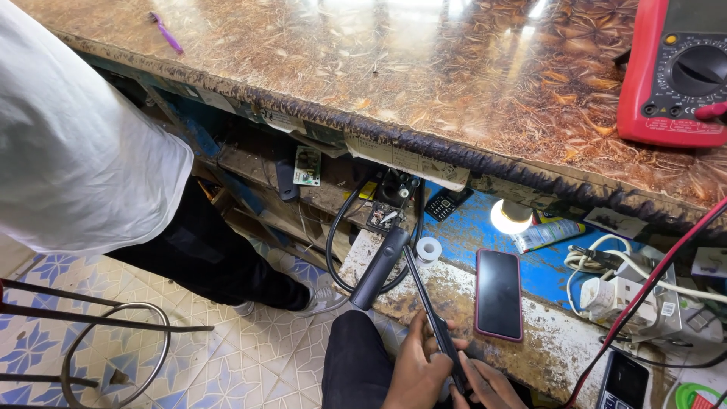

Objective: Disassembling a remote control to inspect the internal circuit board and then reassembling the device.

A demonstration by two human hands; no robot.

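My left hand [419,369] and my right hand [491,387] meet at the bottom of the view, over my dark-trousered knee. Both are closed on a thin black flat device [425,297], seen edge-on and slanting up and left from my fingers. Its far end reaches a small white tape roll [429,250]. Just left of it, a black tool handle [379,266] with a looping black cable leans on the edge of the worn lower shelf [454,284]. A smartphone in a pink case [498,294] lies screen up on that shelf, right of the device.
A red multimeter [674,72] with red leads sits on the patterned countertop [394,68], a purple pen [165,32] at its far left. A lit bulb [511,217], white plugs [613,297] and a keypad phone [625,380] crowd the shelf. Another person in a white shirt [76,151] stands left, by a metal stool [113,344].
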